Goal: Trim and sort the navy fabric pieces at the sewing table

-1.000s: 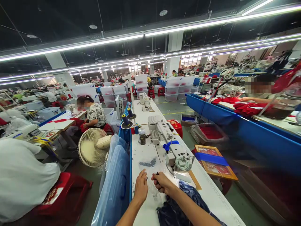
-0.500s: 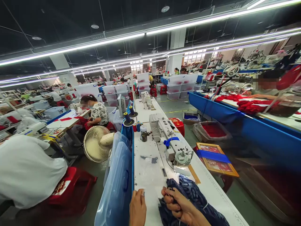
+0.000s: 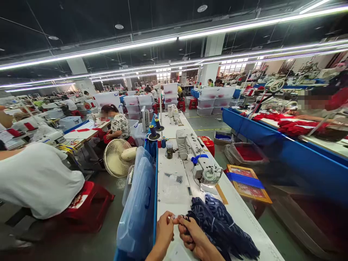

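Note:
Low in the middle of the view, my left hand (image 3: 164, 230) is closed, thumb and index pinched together. The tips meet those of my right hand (image 3: 193, 233), whose fingers are curled into a fist. A dark sliver shows at the right index finger; what either hand holds is too small to make out. Just right of my right hand lies a bundle of dark navy patterned fabric (image 3: 223, 230), bound with a white tie. Both hands are over the white sewing table (image 3: 174, 197), in front of a white sewing machine (image 3: 199, 159).
A small clear bag (image 3: 174, 177) with dark bits lies on the table. Behind it are a jar (image 3: 169, 150) and thread cones (image 3: 154, 133). Clear plastic bins (image 3: 138, 203) and a fan (image 3: 116, 157) stand left. On the right is a stool (image 3: 248, 183). Co-workers sit on both sides.
My hands have come together from apart, the left moving right and the right shifting slightly left. The camera view has shifted a little, and the fabric bundle lies more fully in sight.

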`<state>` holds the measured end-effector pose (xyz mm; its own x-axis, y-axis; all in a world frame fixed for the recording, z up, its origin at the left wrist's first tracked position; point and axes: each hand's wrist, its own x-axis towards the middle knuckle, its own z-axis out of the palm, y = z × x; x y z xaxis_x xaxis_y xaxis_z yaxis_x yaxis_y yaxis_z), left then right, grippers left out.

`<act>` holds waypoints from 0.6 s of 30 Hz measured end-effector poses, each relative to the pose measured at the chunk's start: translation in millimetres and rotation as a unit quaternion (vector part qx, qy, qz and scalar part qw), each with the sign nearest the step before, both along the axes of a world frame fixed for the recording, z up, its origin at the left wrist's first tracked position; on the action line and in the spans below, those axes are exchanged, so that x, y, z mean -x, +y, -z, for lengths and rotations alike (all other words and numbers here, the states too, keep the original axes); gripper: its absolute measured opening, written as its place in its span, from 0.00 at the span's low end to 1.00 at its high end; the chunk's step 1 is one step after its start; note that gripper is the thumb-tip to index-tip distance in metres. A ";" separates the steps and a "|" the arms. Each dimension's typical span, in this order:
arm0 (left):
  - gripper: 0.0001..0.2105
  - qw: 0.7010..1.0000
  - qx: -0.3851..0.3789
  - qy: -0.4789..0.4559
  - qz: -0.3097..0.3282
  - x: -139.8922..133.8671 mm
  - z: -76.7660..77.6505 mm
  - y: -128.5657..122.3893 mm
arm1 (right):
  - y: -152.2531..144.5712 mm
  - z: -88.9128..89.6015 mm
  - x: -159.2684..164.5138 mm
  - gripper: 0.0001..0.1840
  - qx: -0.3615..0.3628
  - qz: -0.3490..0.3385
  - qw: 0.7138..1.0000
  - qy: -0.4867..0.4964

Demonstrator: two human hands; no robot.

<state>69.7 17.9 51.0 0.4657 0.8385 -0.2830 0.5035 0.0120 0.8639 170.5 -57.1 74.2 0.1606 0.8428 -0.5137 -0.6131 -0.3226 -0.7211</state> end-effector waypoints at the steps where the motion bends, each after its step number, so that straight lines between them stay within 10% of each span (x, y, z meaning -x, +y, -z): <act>1: 0.11 1.000 0.002 -0.002 0.001 0.6 0.8 -1.4 | -1.8 0.5 -1.1 0.17 0.000 0.006 1.000 -0.010; 18: 0.11 0.986 -0.106 0.095 0.084 10.3 -11.6 -24.4 | -7.4 49.1 17.0 0.25 0.016 0.058 0.993 -0.099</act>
